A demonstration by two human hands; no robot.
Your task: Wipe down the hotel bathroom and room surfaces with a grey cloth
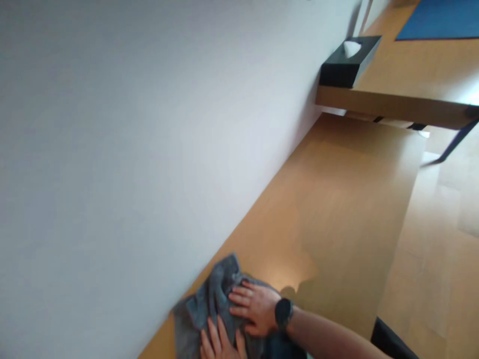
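A crumpled grey cloth (217,286) lies on a light wooden surface (337,209), right against the white wall. My right hand (258,306), with a dark watch (283,313) on its wrist, rests palm down on the cloth, fingers stretched out. Lower in the view, my left hand (220,344) also presses on the cloth, its fingers spread and the palm partly cut off by the bottom edge. Both hands are open and close together, touching the cloth without wrapping round it.
The white wall (149,149) runs along the left of the wooden surface. At the upper right stands a wooden table (411,75) with a black tissue box (339,75) and a blue mat (441,20). A dark table leg (458,142) reaches to the pale floor (441,259).
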